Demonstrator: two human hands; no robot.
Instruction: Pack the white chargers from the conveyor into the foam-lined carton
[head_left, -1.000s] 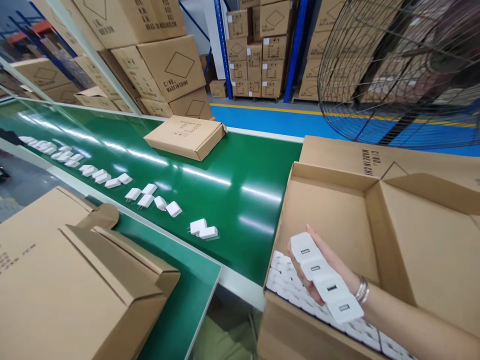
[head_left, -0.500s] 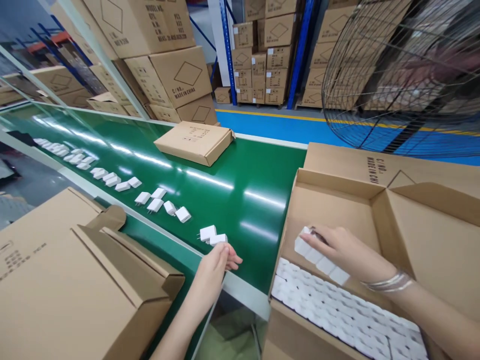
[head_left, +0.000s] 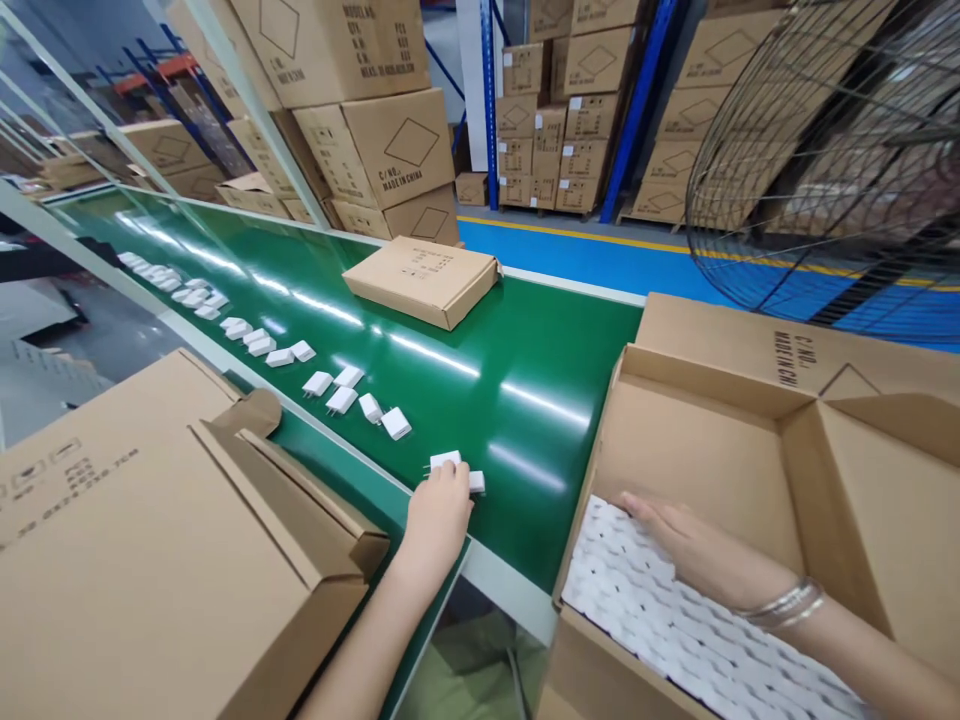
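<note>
My left hand (head_left: 441, 508) is over the green belt with its fingers curled onto a white plug charger (head_left: 445, 460); its fingertips are partly hidden. Another white charger (head_left: 477, 483) shows just beside those fingers. My right hand (head_left: 690, 548), with a silver bracelet at the wrist, is inside the open cardboard box (head_left: 697, 420). Its fingers are stretched out along the edge of the packed rows of white chargers (head_left: 637, 580), touching them. Part of the rows is hidden beneath this hand and forearm.
More chargers (head_left: 341, 400) lie scattered up the green conveyor belt (head_left: 517, 350). A flat closed carton (head_left: 424, 280) sits on its far side. At the near left stands a large carton (head_left: 150, 560) with raised flaps. A caged fan (head_left: 825, 170) is behind the open box.
My right hand has lowered its row of chargers onto the packed rows and let go. My left hand has reached forward onto the chargers on the belt. The view has shifted slightly left.
</note>
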